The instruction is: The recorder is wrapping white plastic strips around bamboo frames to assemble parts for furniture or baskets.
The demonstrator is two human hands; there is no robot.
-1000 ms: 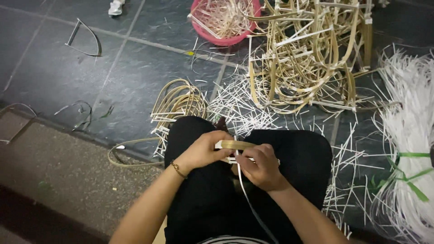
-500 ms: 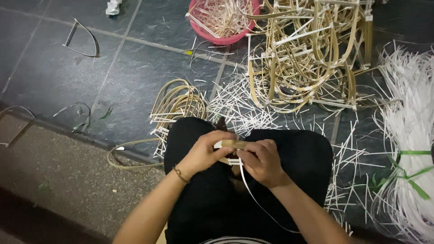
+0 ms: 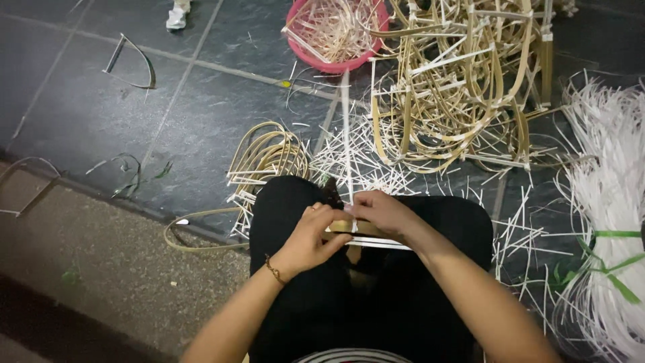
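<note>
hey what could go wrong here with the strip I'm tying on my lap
The thin white strip pulled taut upward from between the left hand and right hand could snap or slip free. Its narrow edge might cut a finger. Loose offcuts on the floor could tangle with it.

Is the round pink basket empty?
No, the round pink plastic basket at the top of the head view is filled with pale thin strips.

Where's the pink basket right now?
The pink basket sits on the dark tiled floor at the top centre of the head view, just left of the tangled pile of bamboo frames.
</note>
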